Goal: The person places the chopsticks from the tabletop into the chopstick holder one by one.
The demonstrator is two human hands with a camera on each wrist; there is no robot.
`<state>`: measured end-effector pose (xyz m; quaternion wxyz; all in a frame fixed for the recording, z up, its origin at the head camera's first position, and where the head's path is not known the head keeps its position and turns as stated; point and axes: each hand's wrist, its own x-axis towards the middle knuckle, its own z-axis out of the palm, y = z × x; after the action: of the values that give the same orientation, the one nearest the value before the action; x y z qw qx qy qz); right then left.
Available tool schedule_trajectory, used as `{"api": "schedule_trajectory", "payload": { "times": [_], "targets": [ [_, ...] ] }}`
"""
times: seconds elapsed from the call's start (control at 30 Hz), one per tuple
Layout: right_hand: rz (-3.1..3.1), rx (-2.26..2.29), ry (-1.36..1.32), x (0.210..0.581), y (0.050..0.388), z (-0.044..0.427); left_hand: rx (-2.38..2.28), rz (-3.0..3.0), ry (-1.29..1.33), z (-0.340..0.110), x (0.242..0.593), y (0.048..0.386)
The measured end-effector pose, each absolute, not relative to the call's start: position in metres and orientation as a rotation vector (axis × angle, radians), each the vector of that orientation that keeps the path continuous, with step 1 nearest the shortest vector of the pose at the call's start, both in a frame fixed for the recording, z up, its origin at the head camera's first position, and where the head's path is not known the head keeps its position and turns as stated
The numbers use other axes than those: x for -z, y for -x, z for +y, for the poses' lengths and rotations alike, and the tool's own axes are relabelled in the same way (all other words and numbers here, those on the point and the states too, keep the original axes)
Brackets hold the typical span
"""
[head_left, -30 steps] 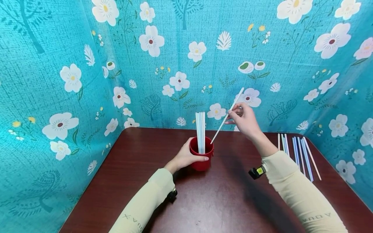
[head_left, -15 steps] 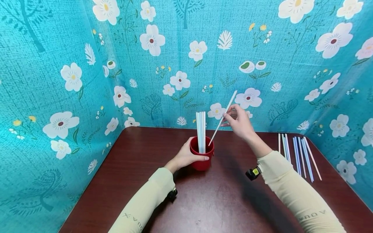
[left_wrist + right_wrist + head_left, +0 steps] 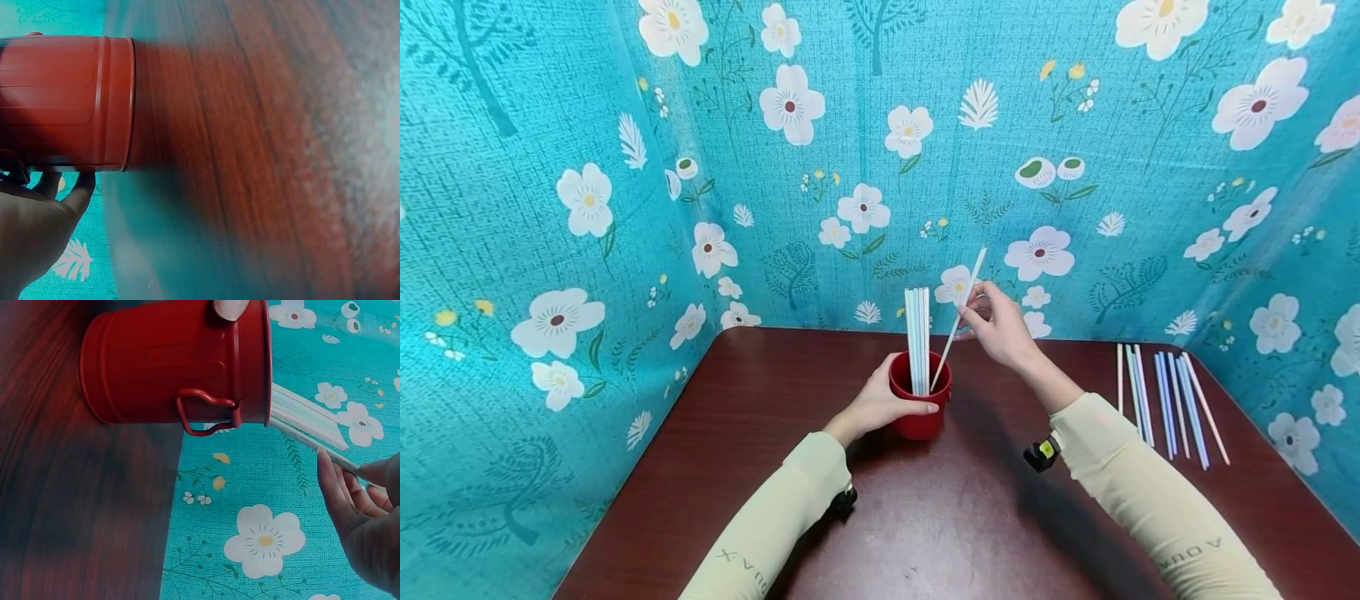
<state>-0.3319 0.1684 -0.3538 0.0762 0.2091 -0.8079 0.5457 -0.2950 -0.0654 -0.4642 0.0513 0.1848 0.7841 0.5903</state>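
Observation:
A red bucket [image 3: 919, 421] stands on the table, gripped around its side by the left hand [image 3: 880, 403], thumb across the front near the rim. Several pale sticks [image 3: 917, 342] stand upright together inside it. The right hand [image 3: 1000, 325] pinches one white stick [image 3: 951, 333], tilted, its lower end inside the bucket's mouth at the right. In the right wrist view the pinched stick [image 3: 306, 439] passes the rim beside the bundle [image 3: 312, 419], and the bucket's wire handle [image 3: 187, 412] hangs on the side. The left wrist view shows the bucket [image 3: 69, 100] with fingers [image 3: 80, 190] against it.
Several loose sticks, white, blue and pink [image 3: 1206, 408], lie in a spread row at the right of the dark red wooden table [image 3: 737, 400]. Blue flowered cloth [image 3: 850, 150] hangs behind the table and at both sides.
The right hand has moved left and down with its stick, whose lower end has gone from the bucket's right rim to inside the mouth. The left hand and bucket stay in place.

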Motion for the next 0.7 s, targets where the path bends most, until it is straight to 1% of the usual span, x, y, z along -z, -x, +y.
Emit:
{"api": "schedule_trajectory", "payload": {
  "times": [0.47, 0.7],
  "targets": [
    [-2.398, -1.698, -0.605, 0.368, 0.331, 0.164, -1.798, 2.401, -0.544, -0.064, 0.465, 0.294],
    [-2.410, -1.672, -0.631, 0.371, 0.331, 0.160, -1.790, 2.386, -0.504, -0.063, 0.458, 0.292]
  ]
}}
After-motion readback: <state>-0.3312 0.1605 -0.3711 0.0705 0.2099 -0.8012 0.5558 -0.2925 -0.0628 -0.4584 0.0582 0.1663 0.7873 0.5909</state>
